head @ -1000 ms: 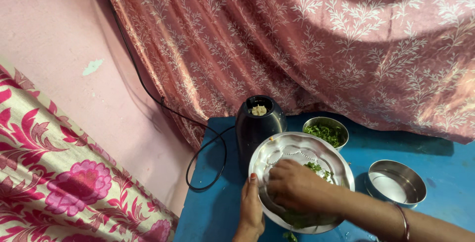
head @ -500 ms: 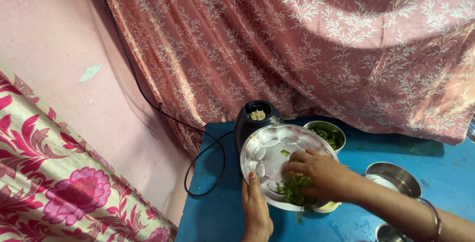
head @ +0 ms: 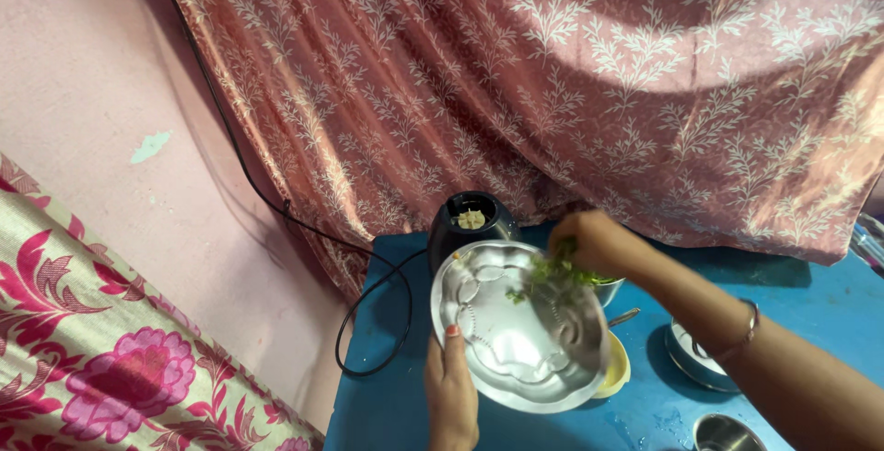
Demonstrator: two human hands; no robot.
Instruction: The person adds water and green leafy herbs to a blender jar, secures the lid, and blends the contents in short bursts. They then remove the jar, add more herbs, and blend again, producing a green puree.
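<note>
**Green leaves could fall off the tilted plate**

The left hand (head: 451, 386) grips the near rim of a big round shiny steel plate (head: 516, 359) with a bumpy pattern, thumb on top. The plate is lifted off the bright blue tabletop (head: 396, 396) and tipped. If it tips more, or the grip slips on the smooth metal, the plate could drop and bang the things under it.

The right hand (head: 594, 241) is pinched shut on a bunch of chopped green leaves (head: 552, 271), at the far edge of the plate. Bits hang loose from the fingers. They could fall on the tabletop, or land on the black round mixer base (head: 470, 225) just beside the plate. The leaves look damp, so some may stick to the fingers.

The black cord (head: 368, 322) loops near the left edge of the tabletop. A bump from an arm could pull it.

Counting, left to right:
- one black cord
- one mixer base
- one big steel plate
- one small yellow bowl (head: 615, 373), half hidden under the plate
- one steel bowl under the right hand, mostly hidden
- two more steel bowls, one (head: 691, 359) behind the right arm and one (head: 723, 433) at the bottom edge
- two hands
- one thin bangle (head: 750, 322) on the right wrist
</note>
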